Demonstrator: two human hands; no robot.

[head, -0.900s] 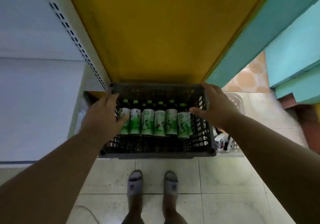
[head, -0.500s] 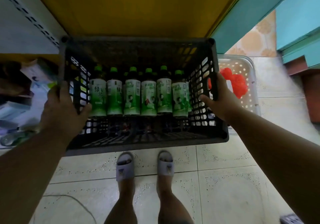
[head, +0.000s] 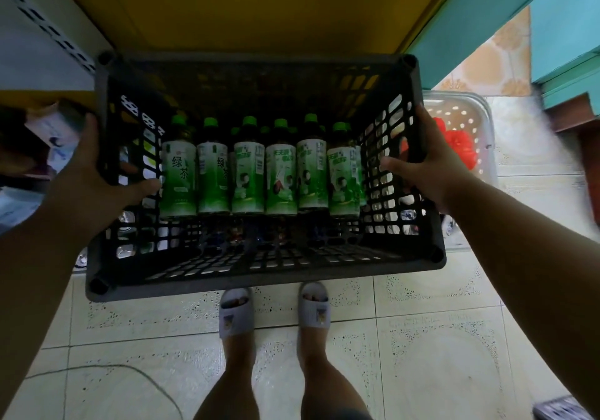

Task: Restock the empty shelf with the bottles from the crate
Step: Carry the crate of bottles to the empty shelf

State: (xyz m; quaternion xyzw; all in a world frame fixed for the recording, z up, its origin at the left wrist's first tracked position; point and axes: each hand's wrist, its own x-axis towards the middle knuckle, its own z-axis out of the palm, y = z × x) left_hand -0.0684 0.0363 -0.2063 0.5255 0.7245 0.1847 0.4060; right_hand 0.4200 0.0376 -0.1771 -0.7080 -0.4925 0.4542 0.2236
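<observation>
- Feet in pale slippers (head: 274, 312) stand on a tiled floor (head: 422, 354), with a thin cord (head: 123, 369) lying across the tiles to the left.
- Above the feet, a black lattice crate (head: 259, 270) is held off the floor between both arms.
- The left hand (head: 94, 173) grips the crate's left wall, thumb inside the lattice and fingers wrapped over the rim on the outside.
- The right hand (head: 425, 163) grips the right wall the same way, thumb inside, fingers curled round the outer edge.
- Green-capped bottles (head: 246, 173) stand upright in a row across the crate, toward its far side, with more caps just visible behind them.
- Right of the crate, a white perforated basket (head: 480, 134) holds something red (head: 461, 143).
- Beyond the crate's far rim lies the yellow shelf (head: 259, 7), bare on its visible surface.
- Left of it runs a slotted white upright (head: 48, 30).
</observation>
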